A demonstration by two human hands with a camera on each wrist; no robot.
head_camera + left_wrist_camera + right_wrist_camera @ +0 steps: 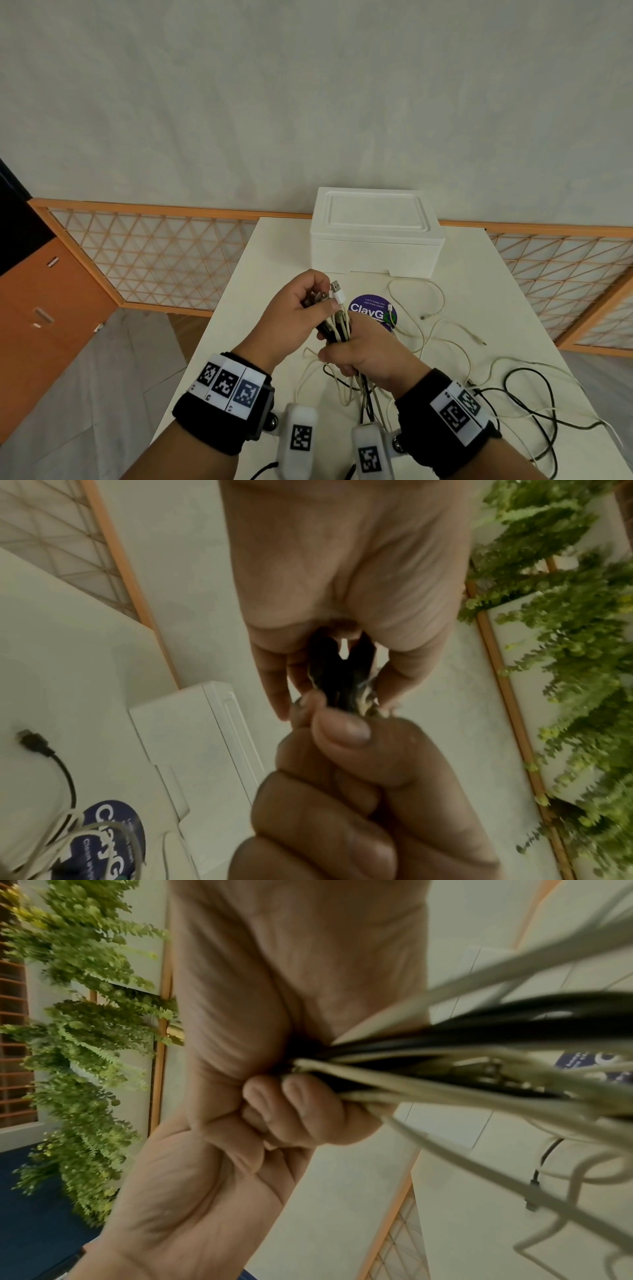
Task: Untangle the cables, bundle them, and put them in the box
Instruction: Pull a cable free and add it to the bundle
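At the left, the plug ends of the cables (337, 322) are pinched by the left hand (298, 308), its fingers (317, 279) curled over them so that a white USB plug (336, 290) stands up between thumb and forefinger; the ends seem to be held level there so the strands can be gathered from one common point. Just beside and slightly lower, the same gathered strands are gripped by the right hand (366, 356), whose fingers (294, 1096) are seen in the right wrist view wrapped tightly into a fist round black and cream cords together. Below this fist the cords are left to hang and fan out loosely over the surface (445, 342), probably so that they can be drawn straight. Beyond the hands, a round purple sticker (371, 310) is partly covered by them. Farther back, the white foam box (375, 233) is set with its lid on, so it would have to be opened before anything is placed inside. To the right, cream and black loops are spread well apart from the box, not yet bundled.
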